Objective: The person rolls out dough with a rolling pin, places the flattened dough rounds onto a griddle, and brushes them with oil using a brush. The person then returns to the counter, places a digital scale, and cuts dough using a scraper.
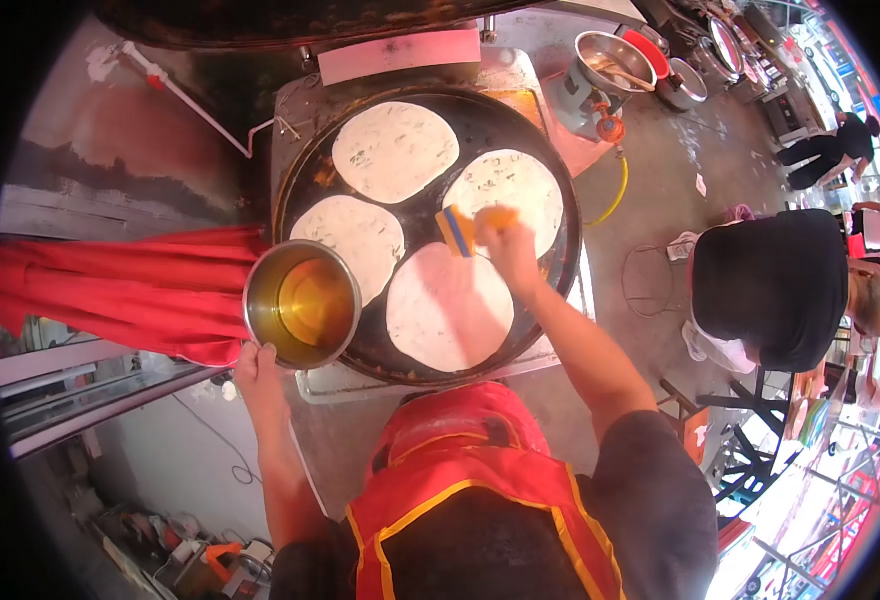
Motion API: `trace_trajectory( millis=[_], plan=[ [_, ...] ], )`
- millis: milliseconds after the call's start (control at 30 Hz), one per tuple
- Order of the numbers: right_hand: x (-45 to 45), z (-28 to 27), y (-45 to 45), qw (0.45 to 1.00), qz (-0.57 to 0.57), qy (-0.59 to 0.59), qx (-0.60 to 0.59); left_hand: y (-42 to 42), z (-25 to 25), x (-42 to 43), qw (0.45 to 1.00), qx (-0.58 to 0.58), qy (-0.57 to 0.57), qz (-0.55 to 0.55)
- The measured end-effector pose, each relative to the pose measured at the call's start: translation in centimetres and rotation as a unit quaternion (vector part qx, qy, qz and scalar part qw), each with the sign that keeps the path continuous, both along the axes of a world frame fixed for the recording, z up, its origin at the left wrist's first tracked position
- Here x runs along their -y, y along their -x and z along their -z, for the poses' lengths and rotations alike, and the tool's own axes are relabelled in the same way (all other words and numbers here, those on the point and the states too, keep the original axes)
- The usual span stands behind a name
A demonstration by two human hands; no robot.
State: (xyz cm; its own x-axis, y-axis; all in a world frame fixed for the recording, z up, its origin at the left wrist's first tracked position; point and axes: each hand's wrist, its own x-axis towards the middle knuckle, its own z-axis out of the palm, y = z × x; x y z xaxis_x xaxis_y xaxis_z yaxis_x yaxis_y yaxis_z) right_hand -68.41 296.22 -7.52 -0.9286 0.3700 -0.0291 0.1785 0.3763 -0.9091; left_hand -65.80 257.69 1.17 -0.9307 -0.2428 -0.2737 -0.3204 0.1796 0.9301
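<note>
My left hand grips the edge of a metal bowl of yellow oil, held at the griddle's lower left rim. My right hand is closed around a flat brush with an orange and blue head, slightly blurred, over the middle right of the griddle. On the round black griddle lie several pale flat dough rounds: an upper one, a left one, a right one partly behind my hand, and a front one in my arm's shadow. Whether the bristles touch dough is unclear.
A raised dark lid hangs beyond the griddle. Red cloth lies at left. A metal bowl stands on a gas burner with a yellow hose. A seated person is at right; another person stands farther back.
</note>
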Motion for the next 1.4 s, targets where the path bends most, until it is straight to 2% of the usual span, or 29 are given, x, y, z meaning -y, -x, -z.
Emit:
trace_trajectory(
  millis=[33,67,100,133,167,233,267,300,333,400,467,500,567,667,767,800,833,900,967,1033,1100,1167,1267,1367,1400],
  plan=[
    [-1.1,2.3,1.1,0.995,0.054,0.086,0.013,-0.1,0.2,0.1,1.000,-0.006,-0.017,0.003],
    [-3.3,4.7,1.5,0.993,0.084,0.025,0.075,-0.1,0.5,0.3,0.999,-0.013,-0.033,0.007],
    [-4.7,2.2,0.8,0.983,0.130,0.034,0.122,-0.1,0.7,0.4,0.998,-0.020,-0.051,0.010],
    [-7.2,4.9,0.0,0.977,0.174,0.119,-0.041,0.0,-0.1,0.1,1.000,0.004,-0.022,0.005],
    [-9.7,4.5,-1.0,0.982,0.187,0.025,-0.026,0.1,0.0,0.0,1.000,-0.002,-0.010,0.010],
    [-11.7,2.5,-2.5,0.972,0.230,0.010,-0.041,0.2,0.2,0.1,1.000,-0.012,0.016,0.019],
    [-10.8,0.3,-2.6,0.975,0.211,0.018,-0.061,0.4,-0.5,-0.9,1.000,-0.001,-0.004,0.000],
    [-9.5,-2.3,-3.0,0.978,0.189,0.029,-0.079,0.6,-0.4,-0.9,0.992,-0.036,0.113,0.048],
    [-7.5,-4.6,-3.0,0.978,0.152,0.092,-0.108,0.7,0.0,-0.5,0.966,-0.067,0.230,0.094],
    [-1.4,-11.0,-3.2,0.981,0.070,0.130,-0.129,0.4,-0.3,-1.4,0.970,-0.129,0.180,0.096],
    [4.4,-13.4,-3.5,0.980,-0.014,0.147,-0.131,0.7,-0.4,-1.5,0.954,-0.097,0.256,0.126],
    [6.9,-13.8,-3.4,0.976,-0.055,0.165,-0.130,0.7,-0.5,-1.8,0.965,-0.074,0.223,0.120],
    [11.0,-13.7,-3.1,0.970,-0.180,0.000,-0.165,0.6,-0.6,-2.7,0.982,-0.030,0.148,0.113],
    [14.6,-11.5,-2.4,0.956,-0.224,-0.162,-0.097,0.1,-2.2,-3.5,0.960,-0.062,0.231,0.145],
    [13.4,-11.4,-3.3,0.990,-0.128,-0.018,-0.052,0.1,-1.0,-2.4,0.968,-0.040,0.193,0.154],
    [12.3,-11.0,-3.6,0.991,-0.088,0.091,-0.045,0.0,-0.4,-2.2,0.976,-0.053,0.162,0.132],
    [11.1,-10.6,-3.9,0.978,-0.045,0.199,-0.038,0.0,-0.3,-1.9,0.978,-0.053,0.158,0.128],
    [9.9,-10.7,-5.0,0.936,0.018,0.339,-0.089,0.0,-0.5,-1.1,0.979,-0.056,0.151,0.126],
    [8.1,-9.1,-6.1,0.923,0.083,0.372,-0.063,0.1,-0.3,-0.2,0.985,-0.045,0.122,0.113],
    [6.3,-4.7,-7.4,0.909,0.115,0.397,-0.052,0.2,1.4,1.9,0.988,-0.037,0.110,0.105],
    [5.4,-0.4,-8.7,0.939,0.108,0.326,0.003,0.2,1.3,3.3,0.984,-0.041,0.142,0.094],
    [3.0,3.9,-9.6,0.957,0.116,0.266,-0.019,-0.3,-1.2,3.7,0.981,-0.060,0.162,0.082],
    [-2.1,2.7,-7.8,0.981,0.172,0.083,-0.023,-0.4,-1.2,5.6,0.985,-0.047,0.157,0.053],
    [2.7,-2.3,-5.1,0.991,0.094,-0.096,0.013,-0.3,-0.2,7.6,0.985,-0.054,0.159,0.044],
    [4.5,-1.3,-4.6,0.982,-0.001,-0.190,-0.022,-0.2,0.7,8.6,0.978,-0.074,0.185,0.053]
  ],
)
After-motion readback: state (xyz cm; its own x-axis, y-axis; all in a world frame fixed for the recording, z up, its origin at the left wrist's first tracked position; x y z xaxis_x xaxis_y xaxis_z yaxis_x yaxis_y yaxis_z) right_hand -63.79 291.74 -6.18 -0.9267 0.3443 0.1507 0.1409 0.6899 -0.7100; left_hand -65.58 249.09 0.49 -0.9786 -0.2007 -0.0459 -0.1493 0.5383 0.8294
